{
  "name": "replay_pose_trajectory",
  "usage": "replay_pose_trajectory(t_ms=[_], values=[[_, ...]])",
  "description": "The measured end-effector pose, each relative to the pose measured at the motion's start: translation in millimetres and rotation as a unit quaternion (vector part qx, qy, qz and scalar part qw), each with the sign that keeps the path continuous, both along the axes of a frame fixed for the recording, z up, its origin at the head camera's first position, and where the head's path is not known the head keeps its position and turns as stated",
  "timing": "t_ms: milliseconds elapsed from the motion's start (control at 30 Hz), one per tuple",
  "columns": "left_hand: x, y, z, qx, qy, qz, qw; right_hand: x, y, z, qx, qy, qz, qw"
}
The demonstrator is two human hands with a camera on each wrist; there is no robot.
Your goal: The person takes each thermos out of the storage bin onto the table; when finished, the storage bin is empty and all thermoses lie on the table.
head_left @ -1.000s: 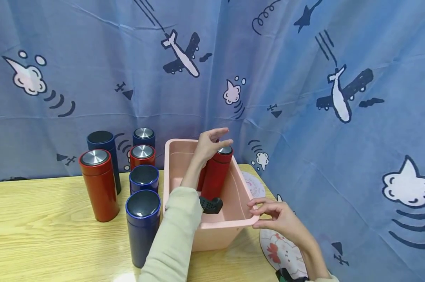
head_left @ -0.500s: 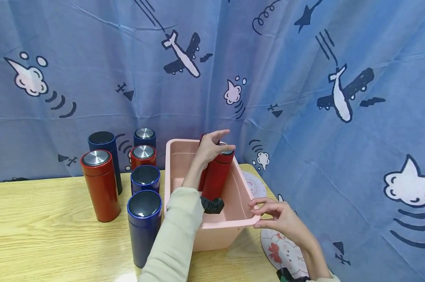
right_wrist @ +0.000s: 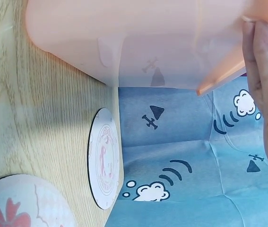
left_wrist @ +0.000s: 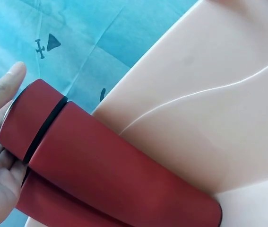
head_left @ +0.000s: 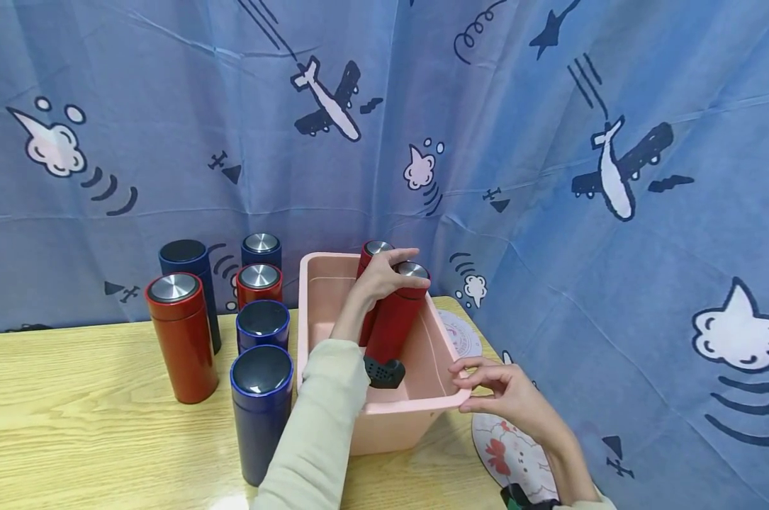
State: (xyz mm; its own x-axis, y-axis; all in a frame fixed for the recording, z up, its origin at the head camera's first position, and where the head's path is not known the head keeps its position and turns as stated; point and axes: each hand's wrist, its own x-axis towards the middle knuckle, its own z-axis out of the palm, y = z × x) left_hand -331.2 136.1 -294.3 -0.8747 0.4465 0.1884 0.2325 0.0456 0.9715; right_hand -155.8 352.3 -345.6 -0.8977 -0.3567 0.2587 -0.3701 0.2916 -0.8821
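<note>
Inside the pink plastic bin (head_left: 435, 375), two red thermos bottles stand close together. The nearer red thermos (head_left: 393, 322) leans to the right, its silver-topped lid between the thumb and fingers of my left hand (head_left: 380, 276). In the left wrist view, that thermos's lid (left_wrist: 27, 116) partly hides the fingers. The other red thermos (head_left: 378, 248) is just behind, mostly covered by the hand. My right hand (head_left: 508, 393) pinches the bin's near right corner rim, with the thumb below and fingers above.
Left of the bin stand more thermoses: a red thermos (head_left: 180, 340), a tall dark blue thermos (head_left: 212, 304), a front blue thermos (head_left: 259, 418) and several others. Two round printed mats (head_left: 514, 453) lie right of the bin. A blue curtain (head_left: 582, 248) hangs behind and right.
My left hand has moved down and slightly right, from above the nearer thermos to around its lid. That thermos leans further right, and the rear lid shows more. My right hand stays put.
</note>
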Motion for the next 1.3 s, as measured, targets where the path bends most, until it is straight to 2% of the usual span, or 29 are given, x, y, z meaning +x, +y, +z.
replay_pose_trajectory(t_ms=[267, 400, 600, 800, 1000, 1067, 1300], values=[[-1.5, -2.2, -2.6, -0.029, -0.012, 0.006, 0.9995, -1.1, 1.0, -1.3, -0.003, -0.001, 0.003, 1.0], [-0.3, -2.2, -2.8, -0.054, -0.012, -0.004, 0.9985, -1.3, 1.9, -2.9, 0.003, -0.003, -0.002, 1.0], [0.1, -1.6, -3.7, -0.073, 0.012, -0.013, 0.9972, -1.7, 1.4, -3.8, 0.007, -0.003, -0.001, 1.0], [1.6, -1.8, 0.4, -0.097, 0.034, 0.011, 0.9946, -2.4, 1.1, -3.1, 0.003, -0.003, 0.004, 1.0], [11.3, -0.1, 11.7, -0.077, 0.013, 0.041, 0.9961, -1.0, -1.0, -0.4, 0.003, 0.005, 0.007, 1.0], [17.2, 1.8, 17.2, -0.069, 0.016, 0.057, 0.9959, 0.0, -1.8, 0.8, 0.007, 0.002, 0.003, 1.0], [48.4, 6.0, 36.8, -0.025, 0.033, 0.106, 0.9935, 1.5, -1.4, 2.8, 0.021, -0.012, -0.016, 1.0]])
